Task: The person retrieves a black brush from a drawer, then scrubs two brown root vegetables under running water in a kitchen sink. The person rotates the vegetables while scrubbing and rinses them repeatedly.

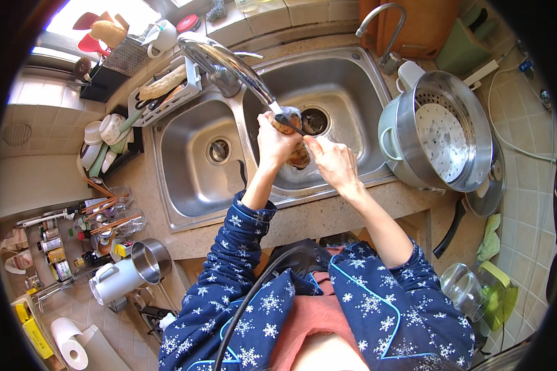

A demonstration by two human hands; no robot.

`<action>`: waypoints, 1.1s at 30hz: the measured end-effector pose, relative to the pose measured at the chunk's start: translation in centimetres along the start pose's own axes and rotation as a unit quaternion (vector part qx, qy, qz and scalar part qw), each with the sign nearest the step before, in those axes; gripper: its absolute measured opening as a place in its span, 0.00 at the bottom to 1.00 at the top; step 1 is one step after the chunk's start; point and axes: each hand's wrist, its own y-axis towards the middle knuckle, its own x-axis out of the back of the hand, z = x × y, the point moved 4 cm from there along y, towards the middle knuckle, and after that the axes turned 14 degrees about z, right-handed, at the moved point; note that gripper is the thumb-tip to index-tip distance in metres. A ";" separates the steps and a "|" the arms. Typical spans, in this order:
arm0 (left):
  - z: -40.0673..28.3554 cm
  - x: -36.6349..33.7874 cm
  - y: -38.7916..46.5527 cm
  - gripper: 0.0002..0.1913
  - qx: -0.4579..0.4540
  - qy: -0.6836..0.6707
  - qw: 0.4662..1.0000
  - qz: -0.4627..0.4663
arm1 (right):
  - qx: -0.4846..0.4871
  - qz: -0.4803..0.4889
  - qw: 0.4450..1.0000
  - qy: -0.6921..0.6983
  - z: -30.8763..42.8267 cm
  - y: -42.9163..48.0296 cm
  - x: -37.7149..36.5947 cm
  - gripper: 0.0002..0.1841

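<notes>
Over the right basin of a stainless steel double sink [199, 219], my left hand [277, 143] grips a long brown root vegetable [299, 156], perhaps a lotus root, whose upper end shows above the fingers. Water runs onto that end from the chrome faucet [232, 58]. My right hand [333, 160] holds a thin dark-handled tool [290, 123], its black head touching the vegetable; whether it is a brush or a peeler I cannot tell. Just right of the vegetable's upper end lies the basin's drain [314, 121].
A large steamer pot [401, 134] stands right of the sink, beside a pan lid [485, 185]. Behind the left basin sits a white rack [192, 76] with scissors and a loofah. Bowls [113, 127] are at the left. A steel pot [151, 261] is lower left.
</notes>
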 end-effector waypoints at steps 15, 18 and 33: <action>3.8 -0.8 0.6 0.34 -0.005 -0.110 0.992 0.063 | -0.082 0.057 0.959 0.264 -2.2 -0.7 -2.7 0.36; 3.1 -0.3 0.7 0.20 -0.070 -0.090 0.993 0.021 | -0.063 0.064 0.966 0.242 -0.6 -0.5 -2.4 0.37; 1.6 0.3 0.6 0.18 -0.108 -0.041 0.993 -0.001 | -0.059 0.057 0.966 0.244 0.0 -0.9 -2.0 0.37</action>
